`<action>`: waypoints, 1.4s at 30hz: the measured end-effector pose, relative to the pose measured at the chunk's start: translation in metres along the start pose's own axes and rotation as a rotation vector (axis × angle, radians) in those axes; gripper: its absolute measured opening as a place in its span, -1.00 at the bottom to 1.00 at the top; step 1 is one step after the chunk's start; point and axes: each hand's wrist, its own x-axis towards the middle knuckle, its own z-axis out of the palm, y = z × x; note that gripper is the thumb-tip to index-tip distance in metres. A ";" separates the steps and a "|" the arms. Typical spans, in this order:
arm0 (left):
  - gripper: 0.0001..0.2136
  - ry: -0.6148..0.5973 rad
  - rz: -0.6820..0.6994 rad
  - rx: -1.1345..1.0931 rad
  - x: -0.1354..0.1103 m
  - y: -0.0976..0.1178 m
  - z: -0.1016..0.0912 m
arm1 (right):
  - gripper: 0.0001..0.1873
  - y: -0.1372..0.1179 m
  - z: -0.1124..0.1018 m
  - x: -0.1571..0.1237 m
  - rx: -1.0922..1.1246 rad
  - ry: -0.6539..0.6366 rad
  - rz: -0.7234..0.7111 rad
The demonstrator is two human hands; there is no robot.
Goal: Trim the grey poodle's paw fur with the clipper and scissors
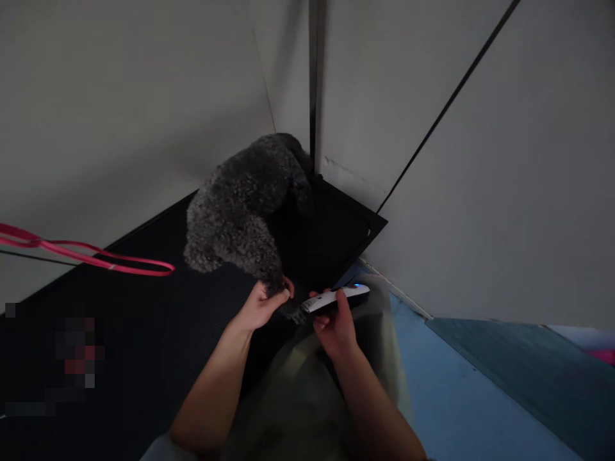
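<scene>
so the clipper (356, 291) is clasped in the right hand (337, 330), blade end pointing left just beside the paw (295, 314) of the grey dog (240, 192), left hand (267, 305) pinching that leg by the near edge of the tabletop (331, 211)

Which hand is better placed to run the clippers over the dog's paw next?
Probably the right hand: it holds the white clippers, with the blade end close by the paw. The left hand is occupied, gripping a leg of the gray dog.
</scene>
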 end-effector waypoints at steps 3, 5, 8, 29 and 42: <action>-0.76 0.006 0.018 -0.008 -0.001 0.000 0.001 | -0.72 0.000 0.001 0.000 -0.005 0.000 -0.059; -0.77 0.004 0.027 -0.019 -0.001 0.000 0.001 | -0.70 0.000 0.001 -0.001 -0.021 -0.005 -0.098; -0.77 -0.019 0.010 -0.010 -0.001 0.002 0.001 | -0.67 0.001 0.002 -0.002 -0.078 -0.031 -0.165; -0.78 0.160 -0.043 0.009 -0.005 0.026 0.013 | -0.61 0.027 -0.023 -0.025 -0.536 -0.255 -0.917; -0.80 0.246 -0.053 -0.048 -0.005 0.037 0.019 | -0.56 0.028 -0.022 -0.038 -0.646 -0.322 -0.984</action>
